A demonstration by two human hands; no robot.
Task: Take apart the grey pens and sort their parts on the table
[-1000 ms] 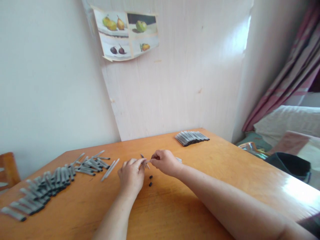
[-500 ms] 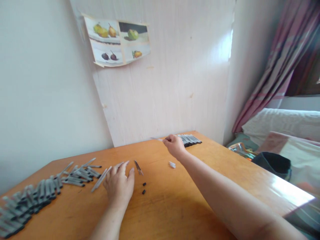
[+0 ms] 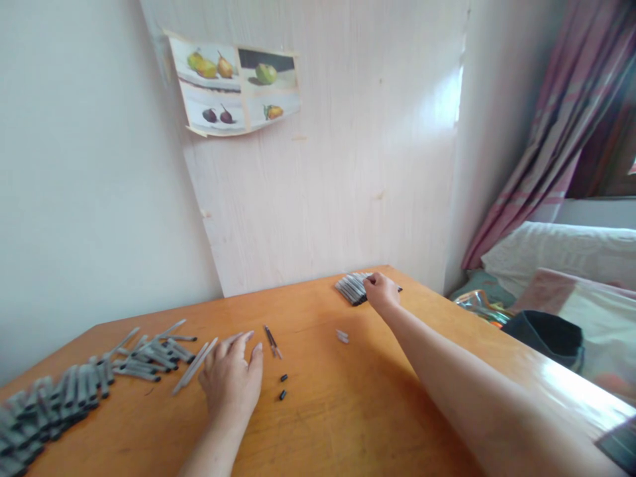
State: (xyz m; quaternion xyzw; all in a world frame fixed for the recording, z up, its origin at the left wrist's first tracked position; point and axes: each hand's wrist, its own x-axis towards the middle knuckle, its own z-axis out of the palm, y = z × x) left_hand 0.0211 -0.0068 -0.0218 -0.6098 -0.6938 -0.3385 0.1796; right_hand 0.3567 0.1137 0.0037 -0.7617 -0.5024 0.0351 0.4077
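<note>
My left hand (image 3: 232, 377) lies over the table with its fingers spread and nothing in it. Just left of it are clear pen barrels (image 3: 191, 371). To its right lie thin pen refills (image 3: 272, 341) and two small black caps (image 3: 283, 386). My right hand (image 3: 381, 291) is at the far right of the table, fingers pinched together over a neat row of pens (image 3: 352, 288) with black ends. It hides part of that row, and whatever its fingertips hold is hidden. Small clear plastic pieces (image 3: 342, 336) lie nearer me than the row.
A large spread of pens (image 3: 59, 404) with dark ends covers the left of the wooden table (image 3: 318, 430), with a looser heap (image 3: 149, 358) beside it. The wall with a fruit picture (image 3: 233, 86) closes off the back. A dark open bin (image 3: 544, 338) stands beyond the right edge.
My right hand has moved right, from the left side of the pen row to over it. The thin stick that jutted from its fingers no longer shows. My left hand stays spread.
</note>
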